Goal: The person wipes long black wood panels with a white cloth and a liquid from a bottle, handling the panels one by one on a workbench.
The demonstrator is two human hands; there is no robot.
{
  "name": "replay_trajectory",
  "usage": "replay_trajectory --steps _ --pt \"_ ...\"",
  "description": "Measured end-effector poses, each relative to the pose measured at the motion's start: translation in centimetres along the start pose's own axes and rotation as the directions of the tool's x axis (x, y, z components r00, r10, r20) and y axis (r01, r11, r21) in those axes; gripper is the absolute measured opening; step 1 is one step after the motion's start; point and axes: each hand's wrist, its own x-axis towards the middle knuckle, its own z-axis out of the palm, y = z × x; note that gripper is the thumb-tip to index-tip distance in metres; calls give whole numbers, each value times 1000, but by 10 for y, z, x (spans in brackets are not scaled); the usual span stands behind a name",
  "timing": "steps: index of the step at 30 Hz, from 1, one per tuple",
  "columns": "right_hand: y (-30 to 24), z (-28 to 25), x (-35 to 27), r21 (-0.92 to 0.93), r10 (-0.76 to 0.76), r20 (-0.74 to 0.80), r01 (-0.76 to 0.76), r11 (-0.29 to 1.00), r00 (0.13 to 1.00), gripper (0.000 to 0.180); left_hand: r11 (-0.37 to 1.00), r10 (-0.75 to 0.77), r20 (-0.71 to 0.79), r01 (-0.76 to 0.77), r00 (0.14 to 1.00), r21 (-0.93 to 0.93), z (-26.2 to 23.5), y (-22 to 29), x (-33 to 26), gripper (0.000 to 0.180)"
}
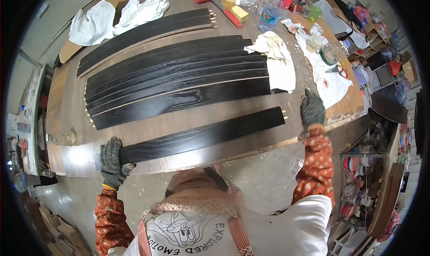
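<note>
My left hand (112, 159), in a dark knit glove, grips the left end of a long black-stained wooden board (201, 135) that lies along the near edge of the brown workbench (148, 128). My right hand (312, 109), also gloved, rests on the bench to the right of the board's far end, fingers apart, holding nothing. Small wooden dowels stick out of the board's right end. Behind it lies a row of several more black boards (179, 79), side by side.
White cloths (280, 58) lie at the boards' right end and at the back left (94, 23). A red mallet (217, 0), a plastic bottle (270, 16) and jars crowd the far right. Shelving with tape rolls (358, 175) stands at the right.
</note>
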Motion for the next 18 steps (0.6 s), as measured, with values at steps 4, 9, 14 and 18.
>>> replay_trajectory --steps 4,9,14,18 --pt "-6 9 -42 124 -152 -138 169 978 979 30 999 -3 -2 3 1000 33 4 -2 -4 82" --pt "-12 -19 -105 91 -326 38 321 943 945 49 999 4 -10 -4 1000 39 9 -8 -9 83" --pt "-16 -42 -135 153 -351 207 324 934 913 53 1000 -12 31 11 999 20 10 -5 -6 82" --pt "-11 -29 -147 157 -406 39 395 905 913 60 999 -19 18 19 1000 33 11 -6 -7 83"
